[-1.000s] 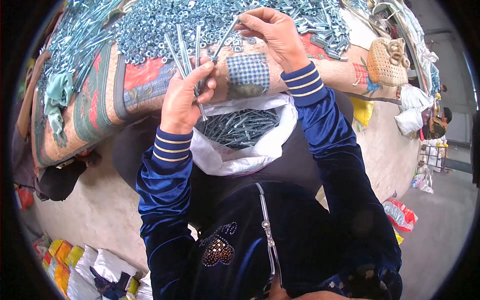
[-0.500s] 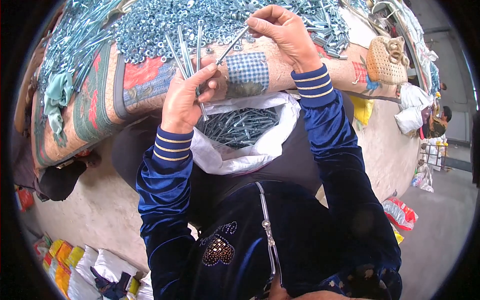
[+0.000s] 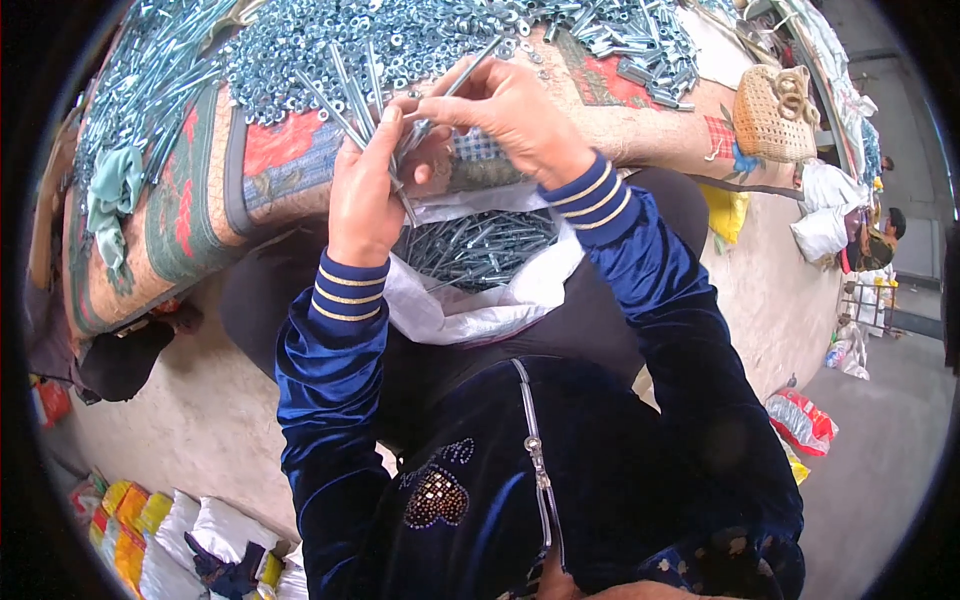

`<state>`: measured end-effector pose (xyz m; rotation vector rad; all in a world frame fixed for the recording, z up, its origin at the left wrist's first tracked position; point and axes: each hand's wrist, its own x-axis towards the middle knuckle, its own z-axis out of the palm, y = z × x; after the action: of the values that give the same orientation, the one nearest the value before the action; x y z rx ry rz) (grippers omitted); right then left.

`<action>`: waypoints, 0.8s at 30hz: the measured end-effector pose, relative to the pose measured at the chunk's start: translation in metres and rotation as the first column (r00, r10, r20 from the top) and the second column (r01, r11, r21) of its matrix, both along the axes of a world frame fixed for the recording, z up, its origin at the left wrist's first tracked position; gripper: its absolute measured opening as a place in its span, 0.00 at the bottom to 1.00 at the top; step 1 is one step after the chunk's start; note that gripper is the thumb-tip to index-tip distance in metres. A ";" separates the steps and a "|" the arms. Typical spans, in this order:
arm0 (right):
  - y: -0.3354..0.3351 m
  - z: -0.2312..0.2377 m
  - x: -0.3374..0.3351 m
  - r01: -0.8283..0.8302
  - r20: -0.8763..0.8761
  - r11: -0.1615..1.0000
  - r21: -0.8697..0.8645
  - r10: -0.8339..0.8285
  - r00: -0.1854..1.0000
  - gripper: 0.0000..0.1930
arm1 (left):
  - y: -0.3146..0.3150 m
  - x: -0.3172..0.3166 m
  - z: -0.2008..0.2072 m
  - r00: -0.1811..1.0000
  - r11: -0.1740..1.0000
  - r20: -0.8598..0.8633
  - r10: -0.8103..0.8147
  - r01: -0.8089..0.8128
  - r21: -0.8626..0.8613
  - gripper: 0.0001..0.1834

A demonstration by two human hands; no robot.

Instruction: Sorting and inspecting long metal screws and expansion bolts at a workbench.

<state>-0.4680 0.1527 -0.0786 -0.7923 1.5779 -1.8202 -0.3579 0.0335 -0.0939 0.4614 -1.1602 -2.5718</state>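
My left hand (image 3: 365, 200) is closed around several long metal bolts (image 3: 348, 95), which fan up past its fingers. One end sticks out below the palm. My right hand (image 3: 530, 125) has its thumb and fingers pinched together at the left fingertips. Another long bolt (image 3: 476, 64) slants up and right from between the two hands, and the right fingers close on its lower part. Any small piece at the fingertips is hidden. Below the hands, a white woven sack (image 3: 455, 328) lies open in my lap, filled with dark metal bolts (image 3: 480, 250).
A table covered with patterned cloth (image 3: 215, 190) carries heaped nuts (image 3: 380, 45), long bolts (image 3: 150, 75) and metal sleeves (image 3: 640, 45). A teal cloth (image 3: 115, 195) hangs at its left edge, a woven basket (image 3: 770, 115) sits right. Filled sacks (image 3: 225, 530) lie lower left.
My right hand has come down and left from the bolt's upper end to the left fingertips. The bolts in my left hand have tilted slightly left.
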 end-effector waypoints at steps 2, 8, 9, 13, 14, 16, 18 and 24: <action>0.007 0.007 -0.010 0.015 -0.089 0.998 0.062 -0.010 0.996 0.12 | -0.006 0.001 -0.004 0.999 0.999 0.012 -0.030 0.030 -0.039 0.14; 0.018 0.006 -0.026 0.032 -0.070 0.999 -0.029 -0.034 0.997 0.11 | -0.019 0.005 -0.004 0.859 0.859 0.050 -0.510 0.506 0.077 0.18; 0.017 0.004 -0.027 0.033 -0.070 0.999 -0.029 -0.035 0.997 0.11 | -0.018 0.005 -0.005 0.853 0.854 0.056 -0.518 0.512 0.091 0.17; 0.018 0.002 -0.029 0.058 -0.103 0.995 -0.078 -0.066 0.992 0.11 | -0.012 0.003 -0.004 0.918 0.922 0.115 -0.378 0.385 -0.039 0.15; 0.020 0.003 -0.031 0.043 -0.048 0.995 -0.094 -0.048 0.998 0.13 | -0.009 0.004 -0.001 0.946 0.949 0.148 -0.289 0.303 -0.090 0.14; 0.021 0.006 -0.037 0.080 -0.100 0.996 0.035 -0.076 0.992 0.13 | -0.003 0.005 0.002 0.965 0.965 0.177 -0.196 0.222 -0.142 0.13; 0.024 0.010 -0.038 0.123 -0.153 0.979 0.161 -0.098 0.983 0.13 | 0.002 0.007 0.001 0.984 0.944 0.166 -0.072 0.121 -0.308 0.12; 0.014 0.011 -0.031 0.271 -0.329 0.962 -0.038 -0.268 0.905 0.15 | 0.008 0.005 0.000 0.995 0.928 0.097 -0.011 0.047 -0.370 0.14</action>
<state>-0.4987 0.1671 -0.0677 -0.9557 1.9946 -1.9448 -0.3525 0.0414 -0.0935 0.4791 -1.6546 -2.2924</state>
